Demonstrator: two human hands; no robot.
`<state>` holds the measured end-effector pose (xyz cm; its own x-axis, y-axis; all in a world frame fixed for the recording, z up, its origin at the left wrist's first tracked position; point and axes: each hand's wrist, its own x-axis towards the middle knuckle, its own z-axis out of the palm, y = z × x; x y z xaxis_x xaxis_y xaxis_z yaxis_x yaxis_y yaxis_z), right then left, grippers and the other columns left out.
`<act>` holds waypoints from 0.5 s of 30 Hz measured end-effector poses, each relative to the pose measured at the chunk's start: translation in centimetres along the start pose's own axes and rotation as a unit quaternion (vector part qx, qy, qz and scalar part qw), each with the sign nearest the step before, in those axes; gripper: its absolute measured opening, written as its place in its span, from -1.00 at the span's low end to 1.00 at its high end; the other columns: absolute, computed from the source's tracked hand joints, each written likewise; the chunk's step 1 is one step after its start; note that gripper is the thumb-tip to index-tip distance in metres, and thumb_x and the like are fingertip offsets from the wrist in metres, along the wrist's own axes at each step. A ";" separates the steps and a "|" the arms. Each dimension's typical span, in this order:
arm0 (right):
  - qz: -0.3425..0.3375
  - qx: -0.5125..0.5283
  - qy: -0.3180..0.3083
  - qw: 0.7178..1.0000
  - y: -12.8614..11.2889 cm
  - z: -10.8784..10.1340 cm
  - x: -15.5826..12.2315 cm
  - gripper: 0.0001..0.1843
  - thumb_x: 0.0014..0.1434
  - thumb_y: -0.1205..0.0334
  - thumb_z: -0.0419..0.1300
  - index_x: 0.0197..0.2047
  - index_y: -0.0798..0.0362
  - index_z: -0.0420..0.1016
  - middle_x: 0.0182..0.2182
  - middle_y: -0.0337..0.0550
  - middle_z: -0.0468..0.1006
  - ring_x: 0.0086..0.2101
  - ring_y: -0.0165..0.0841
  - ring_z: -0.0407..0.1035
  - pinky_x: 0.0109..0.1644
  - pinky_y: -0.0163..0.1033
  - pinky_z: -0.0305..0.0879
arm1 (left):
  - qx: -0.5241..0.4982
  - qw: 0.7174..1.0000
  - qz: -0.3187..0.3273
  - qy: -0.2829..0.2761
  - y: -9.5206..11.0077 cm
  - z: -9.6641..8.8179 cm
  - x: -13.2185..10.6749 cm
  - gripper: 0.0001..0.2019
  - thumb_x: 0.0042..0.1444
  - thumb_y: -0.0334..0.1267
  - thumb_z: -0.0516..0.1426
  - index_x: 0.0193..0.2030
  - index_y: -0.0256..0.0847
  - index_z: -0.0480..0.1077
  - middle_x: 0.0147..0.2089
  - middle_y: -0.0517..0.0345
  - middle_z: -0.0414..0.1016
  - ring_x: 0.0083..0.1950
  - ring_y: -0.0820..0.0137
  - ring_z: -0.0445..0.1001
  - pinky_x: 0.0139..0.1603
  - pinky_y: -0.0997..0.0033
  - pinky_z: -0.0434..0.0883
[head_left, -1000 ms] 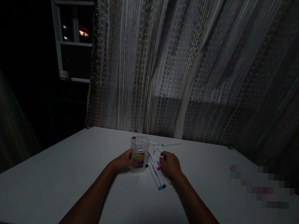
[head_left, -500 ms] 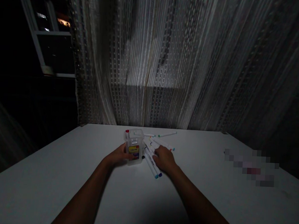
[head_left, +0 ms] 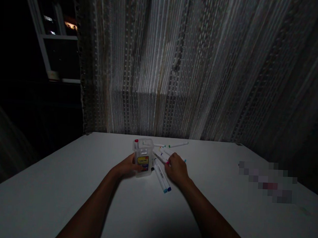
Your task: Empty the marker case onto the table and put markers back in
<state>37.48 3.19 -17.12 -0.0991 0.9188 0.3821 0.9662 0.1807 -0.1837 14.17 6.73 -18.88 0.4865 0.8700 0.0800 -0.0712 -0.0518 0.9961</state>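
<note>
A clear plastic marker box (head_left: pixel 143 157) with a yellow label stands upright on the white table (head_left: pixel 66 185); a red-capped marker pokes out of its top. My left hand (head_left: pixel 127 166) is wrapped round the box's left side. Several white markers (head_left: pixel 160 173) with coloured caps lie loose just right of the box. My right hand (head_left: pixel 176 169) rests on these markers with its fingers curled over one with a pink cap.
A striped curtain (head_left: pixel 190 64) hangs close behind the table's far edge. A dark window (head_left: pixel 57 41) shows at the upper left. One green-tipped marker (head_left: pixel 178 145) lies near the far edge. A blurred patch (head_left: pixel 269 181) sits on the table's right side.
The view has shifted slightly. My right hand has moved a little toward the far side over the markers. My left hand stays on the box.
</note>
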 end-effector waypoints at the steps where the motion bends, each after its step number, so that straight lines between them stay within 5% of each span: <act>1: 0.006 0.024 0.024 0.999 0.1 -0.2 0.1 -0.79 0.13 0.26 0.05 -0.27 0.15 0.46 -0.21 0.04 0.47 -0.20 -0.25 0.37 -0.17 -0.25 0.23 | -0.005 1.000 0.004 -0.001 -0.1 -0.1 0.0 -0.43 -0.35 -0.39 0.40 -0.10 -0.35 0.38 -0.09 -0.15 0.53 -0.11 0.15 0.52 0.02 0.09 0.37; 5: 0.020 0.164 0.134 0.977 0.4 -1.0 0.5 -0.80 0.15 0.21 0.01 -0.33 0.11 0.42 -0.36 -0.07 0.49 -0.39 -0.35 0.36 -0.28 -0.28 0.24 | -0.007 1.000 0.016 -0.006 -0.6 -0.4 0.3 -0.43 -0.32 -0.38 0.39 -0.08 -0.32 0.38 -0.05 -0.15 0.52 -0.09 0.16 0.51 0.03 0.09 0.37; 9: 0.003 0.321 0.232 0.918 0.3 -3.0 1.4 -0.77 0.12 0.10 0.04 -0.38 0.08 0.38 -0.45 -0.15 0.48 -0.50 -0.39 0.34 -0.38 -0.28 0.28 | -0.028 0.999 0.016 -0.029 -0.8 -0.6 0.6 -0.42 -0.36 -0.40 0.40 -0.09 -0.32 0.37 -0.08 -0.12 0.52 -0.10 0.17 0.51 0.02 0.09 0.37; 15: -0.037 0.444 0.346 0.826 -1.9 -9.9 3.2 -0.76 0.03 0.06 0.17 -0.37 0.08 0.39 -0.49 -0.21 0.46 -0.50 -0.39 0.37 -0.41 -0.28 0.34 | -0.038 0.998 0.027 -0.045 -1.0 -0.8 0.8 -0.40 -0.34 -0.38 0.40 -0.07 -0.32 0.35 -0.08 -0.13 0.51 -0.10 0.19 0.51 0.00 0.10 0.37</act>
<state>37.69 2.37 -6.61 0.3069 0.5295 0.7909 0.3770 0.6953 -0.6118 13.93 7.93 -19.88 0.5565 0.8190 0.1398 -0.1632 -0.0572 0.9849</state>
